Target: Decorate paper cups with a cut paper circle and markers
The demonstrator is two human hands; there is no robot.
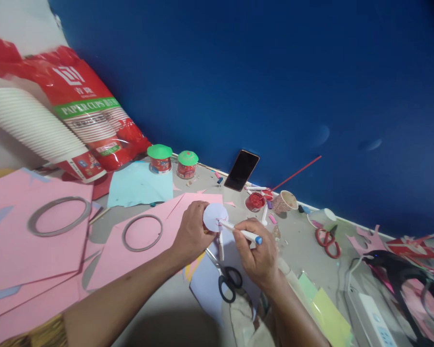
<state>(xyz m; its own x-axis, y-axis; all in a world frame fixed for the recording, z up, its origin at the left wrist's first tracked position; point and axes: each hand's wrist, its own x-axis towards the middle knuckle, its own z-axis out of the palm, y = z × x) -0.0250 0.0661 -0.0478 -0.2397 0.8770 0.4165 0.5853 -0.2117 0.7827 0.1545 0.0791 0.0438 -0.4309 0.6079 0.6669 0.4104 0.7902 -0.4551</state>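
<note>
My left hand [192, 230] is closed on the edge of a small pale lavender paper disc [213, 215]. What lies beneath the disc is mostly hidden. In my right hand [257, 253] is a white marker pen [240, 231] with a blue end, its tip at the disc's right part, where small reddish marks show. Just below the disc a second white pen [221, 246] lies on lavender paper [204, 284]. Scissors with black handles [227, 282] rest close under my hands.
Pink sheets [61, 255] with grey rings [125, 236] cover the left. Paper cups [25, 120] lean at the back left, near two green-topped cups [160, 156]. A phone [242, 169] leans on the blue wall. Red scissors [327, 241], a glue gun [394, 274] and a power strip [376, 320] are right.
</note>
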